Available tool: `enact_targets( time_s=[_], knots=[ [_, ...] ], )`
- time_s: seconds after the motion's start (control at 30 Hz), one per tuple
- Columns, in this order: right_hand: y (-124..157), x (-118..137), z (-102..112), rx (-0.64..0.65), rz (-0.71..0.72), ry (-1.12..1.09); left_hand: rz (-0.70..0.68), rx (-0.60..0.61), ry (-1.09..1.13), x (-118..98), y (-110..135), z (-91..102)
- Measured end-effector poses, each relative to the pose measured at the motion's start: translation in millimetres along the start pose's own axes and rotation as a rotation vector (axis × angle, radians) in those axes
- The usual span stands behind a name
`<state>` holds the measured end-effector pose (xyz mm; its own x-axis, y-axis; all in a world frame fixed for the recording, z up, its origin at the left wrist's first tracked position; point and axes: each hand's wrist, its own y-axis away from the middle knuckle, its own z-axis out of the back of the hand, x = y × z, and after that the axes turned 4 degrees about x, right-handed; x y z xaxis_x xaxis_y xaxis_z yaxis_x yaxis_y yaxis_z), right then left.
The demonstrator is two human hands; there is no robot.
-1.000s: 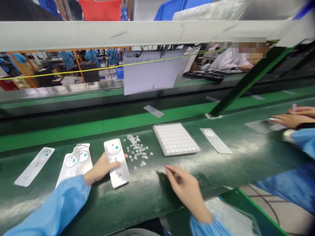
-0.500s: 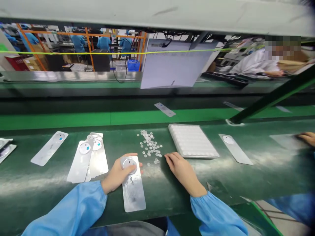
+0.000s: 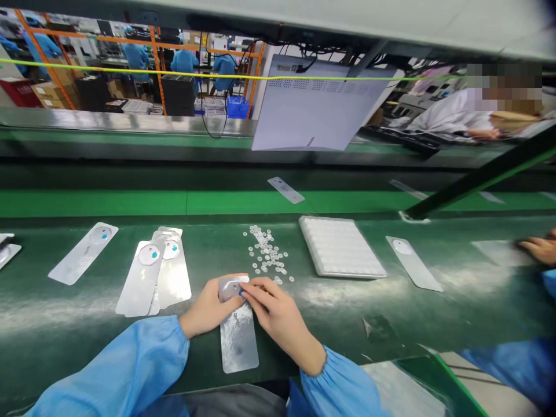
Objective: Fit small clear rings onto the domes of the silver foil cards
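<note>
My left hand [image 3: 211, 307] grips the upper end of a flat silvery panel [image 3: 240, 341] with rounded corners, thumb across its front. A raised round ring with a small dark hole shows at the top of the panel. My right hand [image 3: 278, 313] has its fingertips pinched together at the ring's right edge, beside my left thumb. A tiny blue spot shows at those fingertips; what they hold, if anything, is too small to make out. Dark handwriting marks the panel below the ring. Just beyond my hands lies a scatter of small translucent round washers [image 3: 266, 249].
A white tray [image 3: 341, 246] with a grid of cells lies right of the washers. Similar panels [image 3: 138, 281] overlap at left; single panels [image 3: 82, 255] lie farther left and right [image 3: 414, 263]. A green post [image 3: 473, 174] slants at right, near a co-worker's hand [image 3: 541, 248].
My right hand has moved left from beside the washers to the ring of the held panel. A blue spot now shows at its fingertips. My left hand keeps its hold.
</note>
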<state>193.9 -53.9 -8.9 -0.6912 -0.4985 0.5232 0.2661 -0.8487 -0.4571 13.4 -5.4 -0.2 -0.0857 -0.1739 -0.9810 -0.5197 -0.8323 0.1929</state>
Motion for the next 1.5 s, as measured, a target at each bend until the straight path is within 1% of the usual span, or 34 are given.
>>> enact_targets(
  time_s=[0.03,0.1,0.17,0.27,0.43,0.6,0.7,0.8,0.93,1.07,1.17,1.23,1.3,1.37,1.43,1.5],
  knots=[
    [0.7,-1.4,-4.6,0.000,0.000,0.025,0.003,-0.014,-0.007,2.5,-0.5,-0.2],
    [4.3,-6.0,-9.3,-0.004,0.012,0.073,0.019,-0.006,-0.016,6.7,-1.1,-0.9],
    [8.1,-9.0,-9.3,0.008,0.033,0.120,0.023,0.024,-0.019,8.6,-0.9,-1.5],
    [8.5,-6.8,-6.3,0.032,0.042,0.160,0.010,0.026,-0.023,7.1,0.2,-2.0],
    [0.6,0.3,-3.7,0.054,0.009,0.143,-0.011,0.027,-0.048,2.7,0.8,-2.5],
    [2.3,-3.8,-2.3,0.051,0.044,0.130,0.000,0.004,-0.043,6.0,0.3,-3.3],
    [5.1,-6.1,-2.6,0.060,0.053,0.135,0.021,0.025,-0.058,8.4,0.1,-3.2],
    [4.7,-5.6,-3.4,0.051,0.035,0.082,0.027,0.042,-0.077,8.9,0.2,-2.7],
    [1.0,-3.1,-3.3,0.060,-0.032,-0.032,-0.008,0.045,-0.074,7.9,0.6,-2.9],
    [-3.5,0.7,-3.5,0.065,-0.133,-0.159,-0.012,0.049,-0.017,7.4,0.0,-3.4],
    [-9.4,4.5,-5.9,0.034,-0.257,-0.294,0.013,0.027,0.026,5.6,-0.9,-2.5],
    [-13.6,5.8,-5.2,0.004,-0.350,-0.436,0.039,0.026,0.043,3.3,-0.8,-1.6],
    [-13.7,4.3,2.0,-0.028,-0.423,-0.585,0.056,0.042,0.080,0.6,-0.2,-1.1],
    [-4.3,-1.1,18.0,-0.072,-0.482,-0.668,0.068,0.062,0.159,-1.2,0.6,-0.9],
    [16.7,-9.4,41.1,-0.178,-0.551,-0.637,0.081,0.076,0.242,-1.2,0.9,-0.9],
    [45.4,-17.2,64.6,-0.334,-0.636,-0.504,0.099,0.080,0.285,0.3,0.7,-1.1]
  ],
)
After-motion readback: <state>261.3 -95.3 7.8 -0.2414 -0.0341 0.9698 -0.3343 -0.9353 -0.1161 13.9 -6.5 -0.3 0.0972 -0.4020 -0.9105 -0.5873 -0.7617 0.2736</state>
